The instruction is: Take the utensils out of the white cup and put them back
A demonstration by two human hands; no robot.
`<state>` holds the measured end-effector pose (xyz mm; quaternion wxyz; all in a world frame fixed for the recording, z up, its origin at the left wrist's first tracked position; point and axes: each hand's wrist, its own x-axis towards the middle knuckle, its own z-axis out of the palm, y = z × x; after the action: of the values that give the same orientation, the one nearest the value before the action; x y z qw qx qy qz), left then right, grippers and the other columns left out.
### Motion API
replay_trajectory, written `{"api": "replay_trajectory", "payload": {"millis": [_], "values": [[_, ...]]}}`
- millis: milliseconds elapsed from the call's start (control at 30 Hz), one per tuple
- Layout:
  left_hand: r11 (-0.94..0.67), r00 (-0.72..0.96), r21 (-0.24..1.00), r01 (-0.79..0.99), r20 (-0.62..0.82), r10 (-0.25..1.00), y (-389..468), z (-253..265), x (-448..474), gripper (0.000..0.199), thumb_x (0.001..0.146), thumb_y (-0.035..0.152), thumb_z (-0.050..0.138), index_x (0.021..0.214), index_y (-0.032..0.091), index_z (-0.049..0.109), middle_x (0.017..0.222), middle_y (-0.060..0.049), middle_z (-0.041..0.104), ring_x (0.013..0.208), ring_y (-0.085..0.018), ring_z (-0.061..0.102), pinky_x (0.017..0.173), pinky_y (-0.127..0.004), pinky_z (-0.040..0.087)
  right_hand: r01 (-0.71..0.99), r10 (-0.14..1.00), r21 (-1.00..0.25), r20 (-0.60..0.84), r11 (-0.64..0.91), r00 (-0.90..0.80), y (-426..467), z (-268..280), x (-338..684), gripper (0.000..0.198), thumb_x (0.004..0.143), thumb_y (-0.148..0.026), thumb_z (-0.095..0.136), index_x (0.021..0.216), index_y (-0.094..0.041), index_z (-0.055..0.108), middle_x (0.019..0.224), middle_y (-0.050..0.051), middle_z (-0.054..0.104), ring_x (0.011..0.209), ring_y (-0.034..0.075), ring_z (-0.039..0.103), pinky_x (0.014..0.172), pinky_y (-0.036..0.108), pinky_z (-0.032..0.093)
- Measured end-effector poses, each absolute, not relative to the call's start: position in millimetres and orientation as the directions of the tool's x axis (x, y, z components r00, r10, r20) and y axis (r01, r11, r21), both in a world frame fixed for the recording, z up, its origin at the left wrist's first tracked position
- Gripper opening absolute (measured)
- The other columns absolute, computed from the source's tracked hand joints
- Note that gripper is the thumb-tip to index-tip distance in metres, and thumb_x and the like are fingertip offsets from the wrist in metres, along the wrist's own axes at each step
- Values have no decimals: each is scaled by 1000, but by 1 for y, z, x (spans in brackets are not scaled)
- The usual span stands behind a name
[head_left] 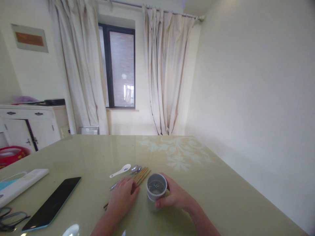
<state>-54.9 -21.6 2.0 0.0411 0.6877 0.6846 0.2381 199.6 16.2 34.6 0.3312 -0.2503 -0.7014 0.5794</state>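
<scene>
My right hand is wrapped around the side of a grey cup-shaped utensil holder, thumb in front. The holder stands upright and shows small light dots on its inside bottom. To its left, my left hand is closed over a bundle of wooden chopsticks. Their ends stick out past the fingers and below the wrist; the fingertips are partly hidden. Just beyond this hand lie a white ceramic spoon and metal spoons. A thin metal handle shows beside the knuckles.
On the table's left lie a black-screened tablet or phone, eyeglasses and a long white object. A shiny white piece is cut off at the bottom edge. A wall runs along the right.
</scene>
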Motion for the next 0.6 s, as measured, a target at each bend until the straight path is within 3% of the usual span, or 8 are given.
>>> {"api": "replay_trajectory", "payload": {"millis": [133,200,300,400,500,600], "values": [[-88,-31,364,927,308,951,-21,-2,-55,22,92,36,55,75,27,64,89,-7,75,94,-28,71,87,-38,52,-3,691,-976,156,218,-705,13,37,198,90,50,-42,106,129,-22,69,126,8,74,121,34,65,109,45,45],[-91,-54,429,899,313,948,-20,2,-54,25,96,39,50,78,26,64,89,-7,76,91,-27,72,85,-37,52,-15,685,-982,143,190,-714,13,39,201,101,46,-48,107,136,-22,66,132,10,72,128,36,62,112,47,43],[-79,-157,613,786,322,934,-21,12,-51,33,103,48,41,88,26,61,79,-3,74,75,-23,72,70,-33,52,-71,747,-983,173,167,-642,14,44,206,93,69,-71,89,143,-23,63,141,14,67,133,37,59,113,50,43],[-231,-208,694,682,487,849,-28,21,-44,36,106,54,40,96,26,61,75,0,73,66,-20,71,63,-29,54,-72,834,-933,349,354,-426,9,51,203,61,94,-74,62,132,-27,71,135,13,69,130,34,60,113,50,42],[-480,-69,551,683,703,708,-41,22,-34,28,106,48,50,104,26,68,92,-3,79,81,-19,76,75,-28,59,-35,780,-823,550,567,-299,-6,58,193,38,100,-59,63,120,-30,77,123,10,71,123,32,60,112,47,42],[-637,153,364,679,779,608,-52,17,-27,21,106,35,54,112,29,74,107,-6,81,100,-20,77,91,-29,59,-87,742,-788,605,609,-289,-19,62,182,25,102,-49,65,109,-29,79,110,9,72,110,30,64,101,43,49]]}}
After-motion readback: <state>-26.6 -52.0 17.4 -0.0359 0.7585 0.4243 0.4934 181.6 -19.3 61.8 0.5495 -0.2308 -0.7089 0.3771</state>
